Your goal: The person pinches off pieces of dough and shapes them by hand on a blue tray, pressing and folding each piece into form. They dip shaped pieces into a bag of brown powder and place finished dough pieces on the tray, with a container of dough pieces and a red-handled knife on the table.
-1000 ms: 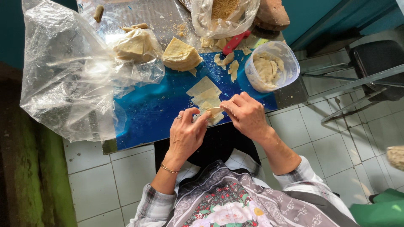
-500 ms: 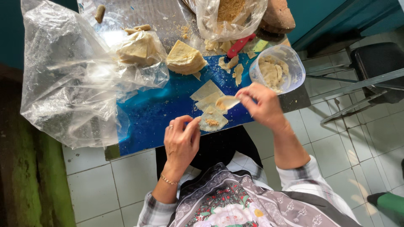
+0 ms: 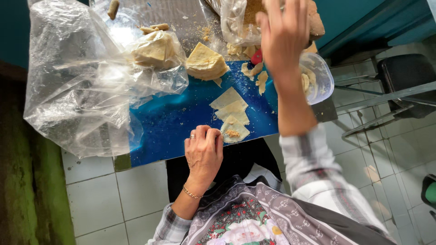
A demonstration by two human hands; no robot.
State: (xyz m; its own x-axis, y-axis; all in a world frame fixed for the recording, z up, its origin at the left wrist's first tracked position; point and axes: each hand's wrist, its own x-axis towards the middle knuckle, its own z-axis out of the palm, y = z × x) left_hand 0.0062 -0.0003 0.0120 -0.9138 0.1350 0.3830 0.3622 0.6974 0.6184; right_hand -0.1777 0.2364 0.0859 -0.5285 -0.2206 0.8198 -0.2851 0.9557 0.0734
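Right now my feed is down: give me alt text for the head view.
The left hand rests curled on a blue board beside a wrapper with filling. The right hand reaches up toward a bag of crumbly filling. More flat wrappers, a wrapper stack and a clear plastic bowl lie around.

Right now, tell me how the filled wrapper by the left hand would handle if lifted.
The filled wrapper looks thin and flat, so probably floppy and light. Its crumbly filling sits uncovered and would likely spill if tilted. The left hand rests beside it on the blue board.
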